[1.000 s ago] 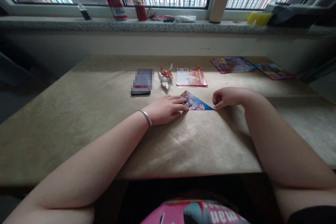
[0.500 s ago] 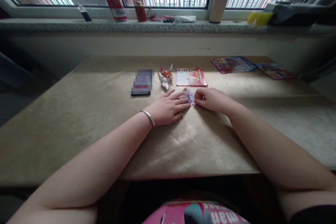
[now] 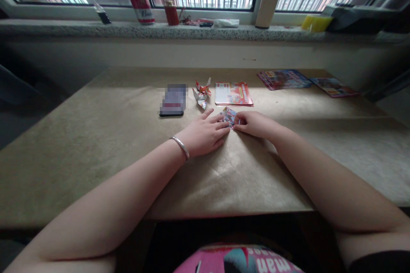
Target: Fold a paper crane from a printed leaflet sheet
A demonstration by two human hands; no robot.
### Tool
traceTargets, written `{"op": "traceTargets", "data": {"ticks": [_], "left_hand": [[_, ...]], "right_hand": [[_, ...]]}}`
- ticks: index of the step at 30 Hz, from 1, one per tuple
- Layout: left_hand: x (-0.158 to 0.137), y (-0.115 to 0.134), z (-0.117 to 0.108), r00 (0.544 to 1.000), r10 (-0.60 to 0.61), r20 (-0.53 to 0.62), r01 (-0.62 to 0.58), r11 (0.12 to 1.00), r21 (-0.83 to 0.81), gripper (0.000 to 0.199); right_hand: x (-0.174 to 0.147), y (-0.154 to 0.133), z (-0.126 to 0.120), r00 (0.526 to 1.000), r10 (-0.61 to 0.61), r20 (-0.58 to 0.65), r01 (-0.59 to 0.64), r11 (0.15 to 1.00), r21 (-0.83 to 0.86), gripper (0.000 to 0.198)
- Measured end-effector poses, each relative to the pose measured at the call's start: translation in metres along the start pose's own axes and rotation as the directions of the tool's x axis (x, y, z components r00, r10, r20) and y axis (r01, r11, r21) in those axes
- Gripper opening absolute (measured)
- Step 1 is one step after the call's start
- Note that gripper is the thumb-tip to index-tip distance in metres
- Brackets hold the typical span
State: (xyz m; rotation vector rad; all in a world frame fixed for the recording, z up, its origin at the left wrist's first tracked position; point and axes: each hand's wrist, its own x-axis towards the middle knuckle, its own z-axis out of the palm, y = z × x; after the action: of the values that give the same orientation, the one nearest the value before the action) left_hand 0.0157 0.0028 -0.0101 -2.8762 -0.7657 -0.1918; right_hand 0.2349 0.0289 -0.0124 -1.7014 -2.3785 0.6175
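A small folded sheet of colourful printed paper point(image 3: 228, 114) lies on the table between my hands. My left hand point(image 3: 205, 133), with a silver bangle at the wrist, rests flat with fingers spread, and its fingertips press on the paper's left side. At the lower right edge of the paper, my right hand point(image 3: 251, 123) has thumb and forefinger pinched together on it. Part of the paper is hidden under the fingers. Just beyond my left hand sit folded paper figures point(image 3: 202, 94), red and white, that look like cranes.
A phone point(image 3: 173, 100) lies left of the figures, and a stack of printed paper sheets point(image 3: 233, 94) right of them. Colourful booklets point(image 3: 285, 79) rest at the back right. On the windowsill point(image 3: 121, 30) stand a red can point(image 3: 141, 7) and a red lighter-like container point(image 3: 171, 13).
My right hand has shifted slightly left and down along the paper's edge. My left hand stays pressed on the paper, with its fingers drawn back a little.
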Motion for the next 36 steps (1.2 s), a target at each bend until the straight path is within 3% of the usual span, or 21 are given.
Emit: {"op": "traceTargets", "data": {"ticks": [9, 18, 36], "left_hand": [[-0.006, 0.002, -0.015, 0.995, -0.094, 0.032, 0.092, 0.995, 0.050, 0.033], [-0.009, 0.002, -0.030, 0.978, -0.162, 0.133, 0.147, 0.983, 0.113, 0.033], [-0.018, -0.008, -0.052, 0.900, -0.300, 0.316, 0.262, 0.952, 0.156, 0.040]], "right_hand": [[-0.001, 0.000, -0.001, 1.000, 0.004, -0.007, -0.004, 1.000, 0.011, 0.013], [-0.001, 0.000, 0.000, 1.000, 0.008, -0.009, -0.008, 1.000, 0.026, 0.013], [-0.001, 0.001, -0.003, 1.000, 0.028, 0.013, -0.028, 1.000, 0.006, 0.014]]}}
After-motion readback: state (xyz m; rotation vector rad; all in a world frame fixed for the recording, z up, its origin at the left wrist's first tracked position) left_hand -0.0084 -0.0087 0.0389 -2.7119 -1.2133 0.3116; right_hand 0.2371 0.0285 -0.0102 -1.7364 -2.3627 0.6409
